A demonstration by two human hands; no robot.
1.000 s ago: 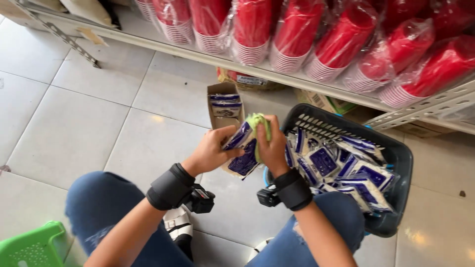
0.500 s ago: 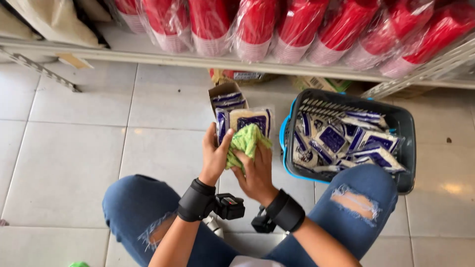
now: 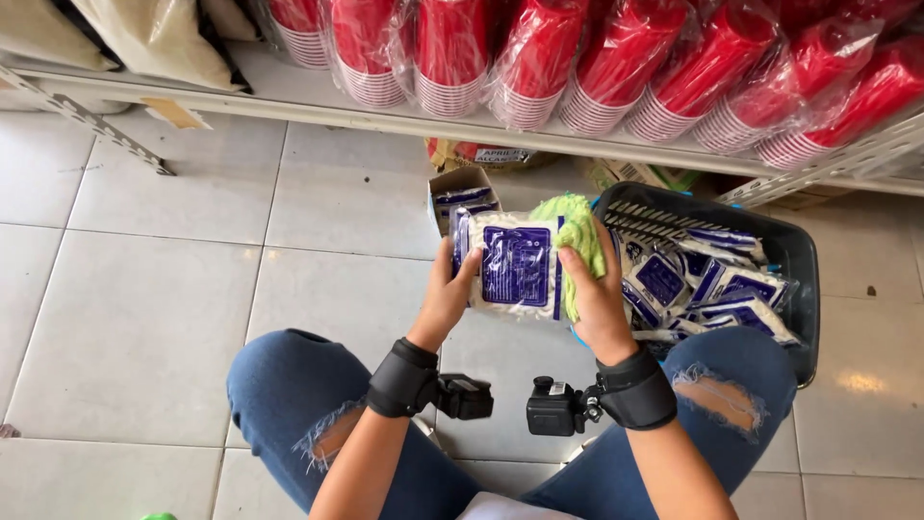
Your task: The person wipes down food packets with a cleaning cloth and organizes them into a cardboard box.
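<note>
Both forearms were bare, with no sleeves. Each wrist carried a wide black strap: one on the left wrist [image 3: 405, 377], one on the right wrist [image 3: 635, 389]. A small black box-shaped camera was mounted to each strap, on the side facing the other strap; the left unit [image 3: 466, 396] was plain, the right unit [image 3: 552, 406] bore a small pale label. The legs wore blue jeans [image 3: 289, 395], frayed open at both knees beside the straps.

glossy plastic packet [image 3: 517, 268], fuzzy green cloth [image 3: 577, 231] — smooth pale floor tiles [image 3: 144, 318], dark plastic basket [image 3: 804, 279].
</note>
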